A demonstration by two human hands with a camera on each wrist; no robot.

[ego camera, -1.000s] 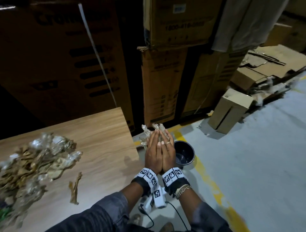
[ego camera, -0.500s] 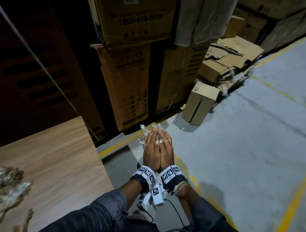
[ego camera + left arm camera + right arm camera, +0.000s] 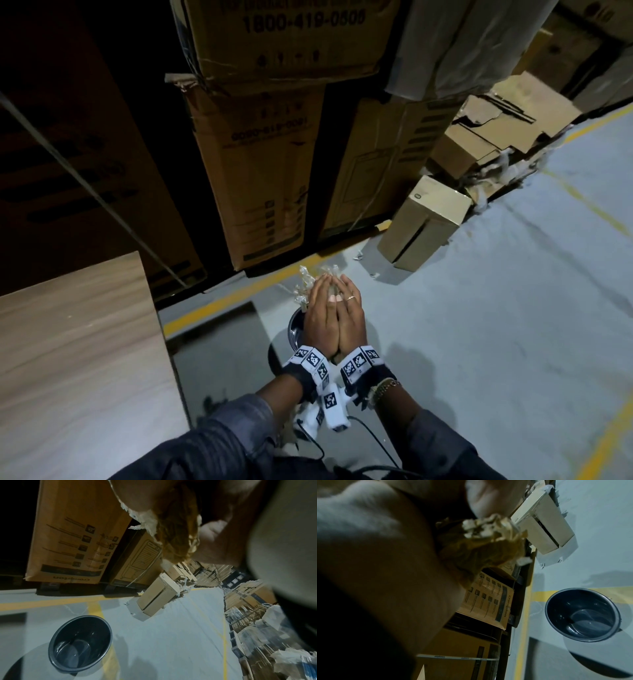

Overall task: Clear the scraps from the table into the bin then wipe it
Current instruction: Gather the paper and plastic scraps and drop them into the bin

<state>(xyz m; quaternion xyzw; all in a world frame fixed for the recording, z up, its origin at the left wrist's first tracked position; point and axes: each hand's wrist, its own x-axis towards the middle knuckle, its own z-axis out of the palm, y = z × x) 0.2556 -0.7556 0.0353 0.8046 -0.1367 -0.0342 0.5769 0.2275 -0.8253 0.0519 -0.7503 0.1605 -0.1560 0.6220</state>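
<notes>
My left hand [image 3: 318, 310] and right hand [image 3: 352, 313] are cupped together, fingers curved round a bundle of clear plastic and brown paper scraps [image 3: 304, 285] that sticks out past the fingertips. The bundle also shows squeezed between the palms as scraps [image 3: 175, 536] in the left wrist view and scraps [image 3: 481, 545] in the right wrist view. A dark round bin [image 3: 295, 327] stands on the floor right below the hands, mostly hidden by them. Both wrist views show the bin [image 3: 79, 643] [image 3: 582, 614] holding nothing. The wooden table [image 3: 68, 342] lies to the left.
Tall stacked cartons [image 3: 260, 171] rise just beyond the bin. A small cardboard box [image 3: 424, 222] stands on the grey floor to the right, with torn cardboard [image 3: 496, 126] behind it. Yellow lines cross the floor.
The view has swung right, so the scrap pile on the table is out of sight. My joined hands have carried the bundle away from the table and now hang over the bin.
</notes>
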